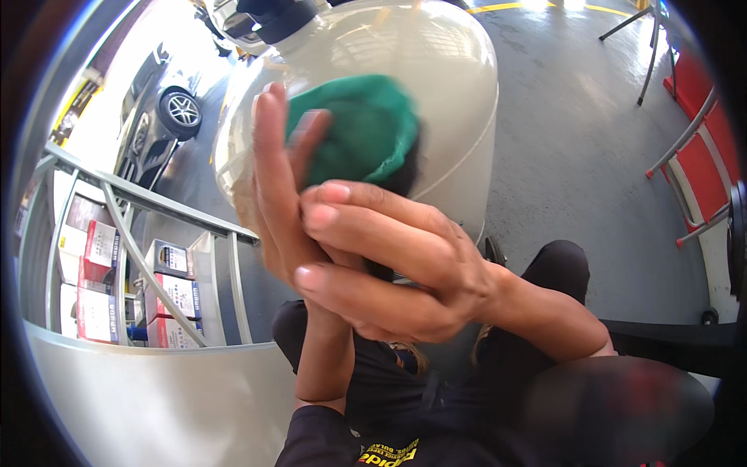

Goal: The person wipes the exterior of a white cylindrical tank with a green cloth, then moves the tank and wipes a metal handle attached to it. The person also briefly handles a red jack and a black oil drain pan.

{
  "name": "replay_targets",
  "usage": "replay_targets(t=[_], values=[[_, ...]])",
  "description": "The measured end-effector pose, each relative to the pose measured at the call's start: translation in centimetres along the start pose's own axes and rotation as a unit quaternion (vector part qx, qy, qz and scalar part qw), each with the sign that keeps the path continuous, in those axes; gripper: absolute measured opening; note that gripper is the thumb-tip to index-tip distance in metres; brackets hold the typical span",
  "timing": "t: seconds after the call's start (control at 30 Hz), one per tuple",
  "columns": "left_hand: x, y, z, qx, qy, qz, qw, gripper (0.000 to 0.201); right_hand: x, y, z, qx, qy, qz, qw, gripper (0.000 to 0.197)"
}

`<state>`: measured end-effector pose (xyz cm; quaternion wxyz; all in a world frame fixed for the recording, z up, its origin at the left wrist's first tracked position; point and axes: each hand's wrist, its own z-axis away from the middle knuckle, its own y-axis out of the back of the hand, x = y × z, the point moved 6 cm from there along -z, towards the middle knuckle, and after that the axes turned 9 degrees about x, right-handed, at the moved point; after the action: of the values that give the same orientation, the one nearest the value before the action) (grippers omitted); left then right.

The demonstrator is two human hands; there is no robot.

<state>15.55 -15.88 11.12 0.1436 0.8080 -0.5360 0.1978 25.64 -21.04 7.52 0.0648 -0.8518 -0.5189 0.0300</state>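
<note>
Both hands are raised in front of a large cream-white plastic tank (443,86). My left hand (272,194) stands upright with its fingers stretched up. Across it lies my right hand (405,272), fingers extended and apart, the tips at the left palm and wrist. I see nothing held in either one. Just beyond the left fingers is a crumpled green cloth (354,124), blurred, with a dark patch along its right side. It appears to lie on the tank; whether the left hand touches it, I cannot tell.
At the left, a metal-framed rack (156,202) holds several boxes (175,296) above a pale curved surface (171,405). A dark cap (276,15) tops the tank. Red chairs (692,156) stand at the right on the grey floor (560,132). A parked car (152,117) is farther off.
</note>
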Motion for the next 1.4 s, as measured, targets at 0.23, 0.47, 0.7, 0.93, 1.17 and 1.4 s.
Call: replay_targets(t=[0.23,0.47,0.7,0.93,1.17,1.4], values=[[-0.8,1.1,-1.8,-0.075,-0.032,0.108,0.991,0.059,2.2,-1.4,-0.3,-0.112,-0.009,0.141,0.984,0.059],[-7.5,5.6,-7.4,-0.13,-0.15,-0.068,0.978,0.051,14.0,5.3,-4.2,-0.141,-0.213,0.16,0.954,0.044],[-7.7,4.2,-6.5,-0.167,-0.1,-0.067,0.979,0.043,8.0,0.9,-7.4,-0.307,-0.114,0.301,0.896,0.045],[-7.9,5.8,-6.5,-0.163,-0.101,-0.071,0.979,0.044,4.5,-6.9,-5.7,-0.32,-0.011,0.247,0.915,0.038],[-8.2,5.5,-6.2,-0.116,-0.121,-0.063,0.984,0.045,17.7,-2.1,-10.2,-0.564,-0.169,0.28,0.758,0.039],[-8.3,6.3,-6.1,-0.109,-0.142,-0.075,0.981,0.044,5.9,-6.8,-6.3,-0.409,-0.082,0.267,0.869,0.049]])
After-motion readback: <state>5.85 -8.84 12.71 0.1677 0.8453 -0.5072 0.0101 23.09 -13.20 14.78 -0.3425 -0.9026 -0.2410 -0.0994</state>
